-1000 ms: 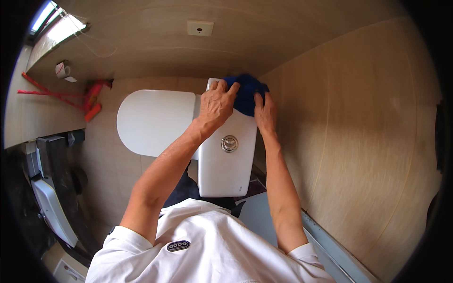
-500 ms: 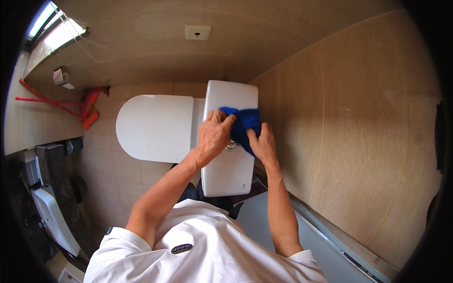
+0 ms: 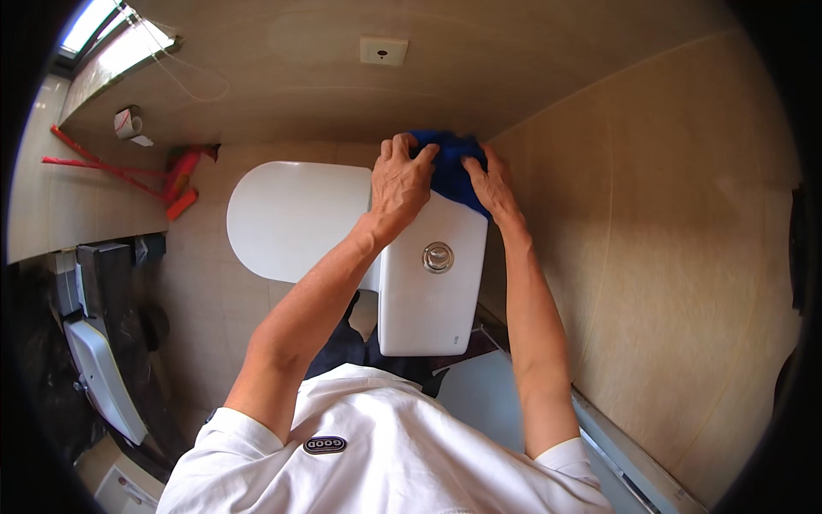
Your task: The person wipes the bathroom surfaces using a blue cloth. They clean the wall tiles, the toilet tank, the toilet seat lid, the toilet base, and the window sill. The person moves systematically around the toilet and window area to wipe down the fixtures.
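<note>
A blue cloth is stretched between my two hands over the far end of the white toilet tank. My left hand grips its left side, with thumb and fingers bent round the edge. On the right edge, beside the wall, my right hand pinches the cloth. The fabric covers the tank's far end and hangs toward its far side. A round chrome flush button shows in the middle of the tank lid. Left of the tank, the white toilet seat lid is down.
Tiled walls stand close beyond and to the right of the tank. Red long-handled cleaning tools lean in the far left corner below a toilet paper roll. A white basin is at the left.
Both hands have moved away from me with the cloth, from the middle of the tank lid to its far end. The flush button is now uncovered.
</note>
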The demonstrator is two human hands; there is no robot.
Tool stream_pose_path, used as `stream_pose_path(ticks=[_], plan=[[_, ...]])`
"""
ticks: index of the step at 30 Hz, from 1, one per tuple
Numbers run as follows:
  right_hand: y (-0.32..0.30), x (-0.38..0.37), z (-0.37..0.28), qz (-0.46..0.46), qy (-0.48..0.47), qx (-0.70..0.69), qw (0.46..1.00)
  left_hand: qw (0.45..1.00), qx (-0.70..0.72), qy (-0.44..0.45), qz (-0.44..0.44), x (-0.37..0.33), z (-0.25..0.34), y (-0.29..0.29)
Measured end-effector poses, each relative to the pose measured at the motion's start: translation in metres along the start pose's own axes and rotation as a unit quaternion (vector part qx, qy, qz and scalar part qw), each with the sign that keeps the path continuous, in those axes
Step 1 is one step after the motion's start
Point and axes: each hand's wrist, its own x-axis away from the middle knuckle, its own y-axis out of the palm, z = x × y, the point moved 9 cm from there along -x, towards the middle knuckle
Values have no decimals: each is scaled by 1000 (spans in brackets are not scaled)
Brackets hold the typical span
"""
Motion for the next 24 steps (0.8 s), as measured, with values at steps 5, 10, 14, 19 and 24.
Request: stream_pose_path(ticks=[5, 10, 14, 19, 24], plan=[[9, -31, 0, -30, 25, 115, 993, 998, -2, -62, -21, -22, -21, 14], [15, -41, 3, -28, 22, 169, 985, 996, -17, -77, -37, -29, -31, 27], [4, -17, -6, 81, -75, 135, 985, 999, -15, -4, 28, -17, -16, 9], [-11, 50, -10, 153, -114, 68, 979, 999, 23, 44, -7, 23, 18, -4], [-13, 127, 9, 156, -42, 25, 987, 995, 60, 46, -72, 65, 41, 2]])
